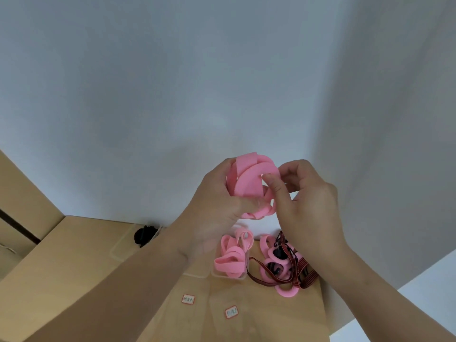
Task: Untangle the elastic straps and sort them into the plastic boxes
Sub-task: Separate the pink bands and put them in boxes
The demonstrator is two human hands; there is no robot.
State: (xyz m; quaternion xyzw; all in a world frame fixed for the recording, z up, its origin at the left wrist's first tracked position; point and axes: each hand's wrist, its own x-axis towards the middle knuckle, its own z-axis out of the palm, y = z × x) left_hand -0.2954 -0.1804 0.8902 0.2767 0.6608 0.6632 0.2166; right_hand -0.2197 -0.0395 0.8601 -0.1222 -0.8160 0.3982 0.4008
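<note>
Holding pink strap bundle [249,183] aloft — left hand [217,213] grip curled round it, right hand [306,201] pinching same bundle.

We see soft, even light on the pale wall [172,82], turning greyer toward its right side. Shadows are faint. Our left hand [217,213], right hand [308,193] and the pink strap [249,178] look slightly blurred, and the wide lens bends the cardboard [74,267] edges
</note>
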